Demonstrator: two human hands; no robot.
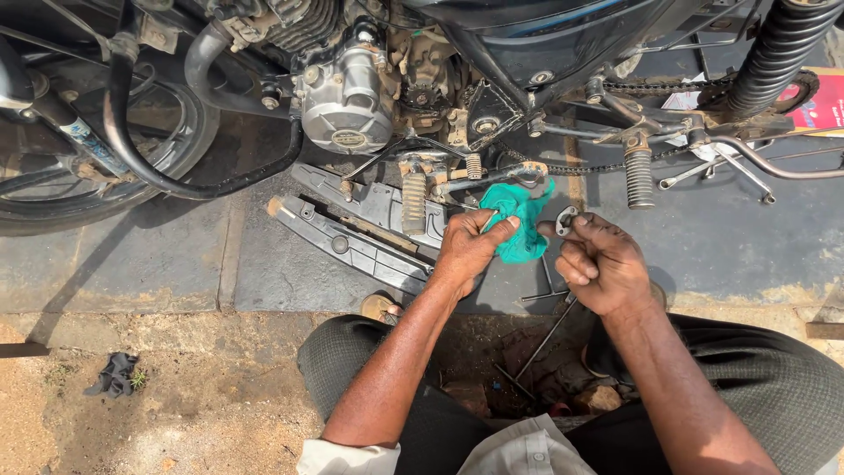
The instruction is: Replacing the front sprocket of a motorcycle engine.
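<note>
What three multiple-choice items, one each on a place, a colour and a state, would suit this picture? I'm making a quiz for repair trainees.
1. Where does the chain cover lie?
A. On the ground beside the motorcycle
B. On the person's lap
C. Bolted over the chain

2. What colour is the rag?
A. Red
B. Green
C. White

3. What is the right hand doing?
A. Resting open on the knee
B. Gripping the tyre
C. Pinching a small metal plate

Answers:
1 A, it lies flat on the paving under the engine.
2 B, the cloth in the left hand is teal green.
3 C, the small metal plate sits between thumb and fingers.
</note>
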